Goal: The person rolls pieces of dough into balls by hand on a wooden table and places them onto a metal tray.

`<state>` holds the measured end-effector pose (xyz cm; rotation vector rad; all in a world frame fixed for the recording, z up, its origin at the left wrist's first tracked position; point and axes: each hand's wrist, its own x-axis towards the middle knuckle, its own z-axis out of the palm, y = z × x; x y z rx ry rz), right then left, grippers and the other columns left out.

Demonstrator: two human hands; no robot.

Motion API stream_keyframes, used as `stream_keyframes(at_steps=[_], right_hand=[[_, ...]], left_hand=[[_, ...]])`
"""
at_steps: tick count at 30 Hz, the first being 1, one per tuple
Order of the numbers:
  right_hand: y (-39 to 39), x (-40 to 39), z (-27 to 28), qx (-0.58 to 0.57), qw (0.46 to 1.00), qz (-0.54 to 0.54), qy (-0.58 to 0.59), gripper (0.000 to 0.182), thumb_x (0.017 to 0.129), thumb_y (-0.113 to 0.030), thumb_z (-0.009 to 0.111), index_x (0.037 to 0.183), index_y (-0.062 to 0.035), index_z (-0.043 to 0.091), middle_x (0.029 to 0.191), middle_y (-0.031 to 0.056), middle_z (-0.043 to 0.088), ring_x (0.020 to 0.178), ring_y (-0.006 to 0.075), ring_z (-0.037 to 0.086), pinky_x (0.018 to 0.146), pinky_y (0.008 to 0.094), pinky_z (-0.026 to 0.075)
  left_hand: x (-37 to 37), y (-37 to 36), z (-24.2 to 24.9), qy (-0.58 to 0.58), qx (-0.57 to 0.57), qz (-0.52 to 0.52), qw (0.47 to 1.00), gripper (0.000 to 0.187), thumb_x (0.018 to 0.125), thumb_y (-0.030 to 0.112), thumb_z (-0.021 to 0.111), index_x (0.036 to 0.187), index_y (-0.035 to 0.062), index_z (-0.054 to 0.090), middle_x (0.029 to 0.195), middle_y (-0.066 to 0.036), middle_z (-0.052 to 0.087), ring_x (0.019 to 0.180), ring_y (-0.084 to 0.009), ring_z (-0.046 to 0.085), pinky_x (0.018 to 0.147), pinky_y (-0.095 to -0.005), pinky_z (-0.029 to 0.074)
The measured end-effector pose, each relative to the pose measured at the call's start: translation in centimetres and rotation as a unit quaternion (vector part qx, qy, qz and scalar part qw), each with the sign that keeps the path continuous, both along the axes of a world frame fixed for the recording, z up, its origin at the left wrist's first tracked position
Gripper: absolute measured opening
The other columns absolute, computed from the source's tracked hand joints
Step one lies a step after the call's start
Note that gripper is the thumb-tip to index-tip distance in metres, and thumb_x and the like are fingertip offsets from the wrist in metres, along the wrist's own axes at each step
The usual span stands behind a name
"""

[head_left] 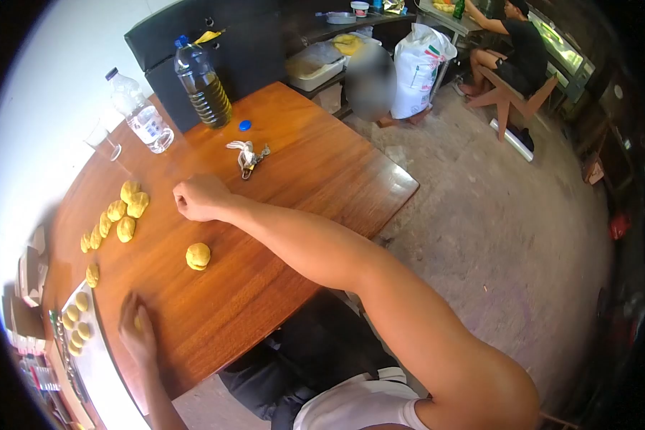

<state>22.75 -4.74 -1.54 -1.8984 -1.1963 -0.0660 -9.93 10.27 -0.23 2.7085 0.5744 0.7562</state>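
- In the head view, the lone ball (198, 256) sat on bare wood of the table (265, 287), between the two hands and touching neither.
- It lay on the near side of the right hand (202, 197), and ahead and to the right of the left hand (139, 331); the right looked the nearer.
- The ball was roundish, with no clear long axis.
- The right hand was curled into a fist over the table; whether anything lay inside could not be told.
- The left hand was cupped, and a bit of yellow (138, 324) showed within it, mostly hidden; how firmly it was gripped could not be told.
- The other balls (116, 210) were clustered beyond the left hand, the tray (107, 351) beside it on the left.
- The water bottle (150, 129) wore a white label with blue print, too small to read.
- The sack (417, 68) bore red and green print, also illegible.
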Motion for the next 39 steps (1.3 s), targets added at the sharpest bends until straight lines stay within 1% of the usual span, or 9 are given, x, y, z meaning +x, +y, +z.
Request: stream_keyframes(at_steps=[5, 11, 15, 17, 19, 23, 31, 35, 39], right_hand=[[-0.9, 0.2, -0.4, 0.032, 0.999, 0.006, -0.009, 0.01, 0.085, -0.016, 0.068, 0.078, -0.0093, 0.073, 0.08, 0.0096, 0.075, 0.078, 0.033, 0.072, 0.07, 0.0447, 0.056], [-0.7, 0.5, -0.5, 0.019, 0.999, 0.038, 0.013, 0.011, 0.085, -0.017, 0.068, 0.079, -0.0092, 0.073, 0.08, 0.0113, 0.074, 0.078, 0.0343, 0.071, 0.07, 0.0464, 0.056], [0.0, 0.6, -0.2, -0.021, 1.0, 0.006, -0.009, 0.008, 0.084, -0.022, 0.069, 0.083, -0.0175, 0.076, 0.08, 0.0099, 0.075, 0.076, 0.0331, 0.072, 0.067, 0.0469, 0.056], [0.3, 0.7, -0.4, 0.001, 1.0, 0.022, 0.004, 0.009, 0.085, -0.023, 0.069, 0.084, -0.0171, 0.075, 0.08, 0.0109, 0.074, 0.076, 0.0343, 0.072, 0.068, 0.0471, 0.056], [0.0, 0.8, -0.2, 0.007, 0.999, 0.024, -0.025, 0.007, 0.085, -0.021, 0.07, 0.084, -0.015, 0.075, 0.083, 0.0102, 0.075, 0.079, 0.0339, 0.072, 0.07, 0.0465, 0.056], [-1.0, 1.2, -0.2, 0.016, 0.998, 0.067, -0.014, 0.009, 0.086, -0.017, 0.068, 0.084, -0.01, 0.073, 0.084, 0.0122, 0.074, 0.08, 0.0359, 0.07, 0.071, 0.0458, 0.055], [-0.6, 1.1, 0.7, -0.019, 0.997, 0.072, 0.004, 0.011, 0.088, -0.019, 0.066, 0.087, -0.0104, 0.073, 0.085, 0.012, 0.074, 0.08, 0.0353, 0.071, 0.07, 0.0446, 0.055], [0.1, 1.2, 0.0, -0.017, 0.999, 0.044, -0.009, 0.012, 0.089, -0.021, 0.066, 0.091, -0.0113, 0.073, 0.085, 0.0137, 0.074, 0.08, 0.0366, 0.07, 0.069, 0.0457, 0.054], [-1.0, 1.2, 0.1, -0.012, 0.997, 0.076, 0.006, 0.012, 0.09, -0.016, 0.066, 0.091, -0.0068, 0.073, 0.083, 0.0153, 0.073, 0.077, 0.0335, 0.071, 0.068, 0.0422, 0.054]], left_hand=[[7.2, -0.4, -0.4, 0.007, -0.081, -0.025, 0.996, 0.035, 0.098, 0.012, 0.061, 0.128, -0.0053, 0.067, 0.139, -0.023, 0.063, 0.129, -0.0395, 0.061, 0.108, -0.0426, 0.048], [-1.5, -6.7, 0.7, 0.049, -0.044, -0.018, 0.998, 0.037, 0.093, 0.003, 0.066, 0.131, -0.0014, 0.067, 0.139, -0.021, 0.063, 0.129, -0.0373, 0.061, 0.11, -0.0432, 0.048], [-3.5, -3.1, 0.4, 0.03, -0.07, 0.033, 0.997, 0.037, 0.095, 0.004, 0.066, 0.131, -0.001, 0.066, 0.135, -0.023, 0.065, 0.126, -0.0373, 0.063, 0.107, -0.0431, 0.05], [-0.3, -0.4, -0.3, 0.014, 0.014, 0.001, 1.0, 0.036, 0.096, 0.013, 0.067, 0.129, -0.0029, 0.067, 0.137, -0.023, 0.065, 0.122, -0.0363, 0.066, 0.104, -0.04, 0.052], [4.1, -0.3, 0.0, -0.021, -0.072, 0.011, 0.997, 0.035, 0.097, 0.015, 0.065, 0.127, -0.0009, 0.069, 0.138, -0.022, 0.064, 0.126, -0.0344, 0.064, 0.106, -0.0388, 0.05], [7.1, -3.8, 0.6, 0.003, -0.05, -0.051, 0.997, 0.033, 0.094, 0.012, 0.067, 0.125, 0.0003, 0.071, 0.138, -0.02, 0.064, 0.131, -0.0365, 0.059, 0.112, -0.0425, 0.047], [-3.2, -6.6, 1.3, 0.017, -0.055, 0.008, 0.998, 0.033, 0.092, 0.006, 0.069, 0.124, 0.0007, 0.071, 0.128, -0.02, 0.069, 0.123, -0.0354, 0.066, 0.106, -0.0422, 0.051], [2.4, -0.7, -0.3, -0.041, 0.009, 0.019, 0.999, 0.029, 0.093, 0.018, 0.07, 0.117, 0.0023, 0.074, 0.128, -0.016, 0.07, 0.113, -0.0335, 0.07, 0.097, -0.039, 0.056], [8.0, -2.3, -0.7, -0.05, -0.046, 0.012, 0.998, 0.03, 0.093, 0.022, 0.069, 0.116, 0.0026, 0.074, 0.133, -0.014, 0.068, 0.118, -0.0348, 0.066, 0.102, -0.0409, 0.053]])
